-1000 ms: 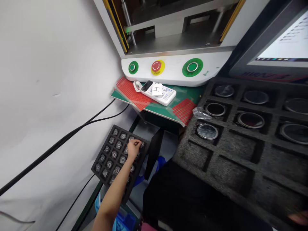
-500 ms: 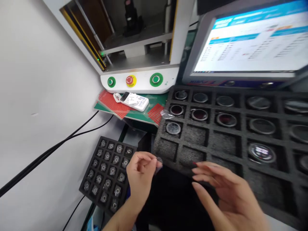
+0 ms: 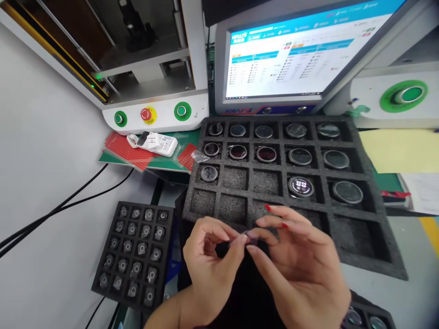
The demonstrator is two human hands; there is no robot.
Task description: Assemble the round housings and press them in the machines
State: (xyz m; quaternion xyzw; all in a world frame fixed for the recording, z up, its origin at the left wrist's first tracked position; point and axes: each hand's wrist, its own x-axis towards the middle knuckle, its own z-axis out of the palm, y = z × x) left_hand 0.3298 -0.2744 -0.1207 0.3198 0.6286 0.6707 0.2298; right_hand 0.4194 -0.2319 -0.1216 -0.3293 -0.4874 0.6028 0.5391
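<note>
One small part (image 3: 247,236) between both hands (image 3: 254,269)

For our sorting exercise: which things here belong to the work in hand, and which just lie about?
In use: left hand and right hand pinching a small part; small-parts foam tray; large foam tray of round units.

Lying about: white handheld device; monitor; red stop button; yellow sheet.

Empty cells in the big foam tray (image 3: 372,214) lie open ahead; monitor (image 3: 291,55) blocks beyond.
</note>
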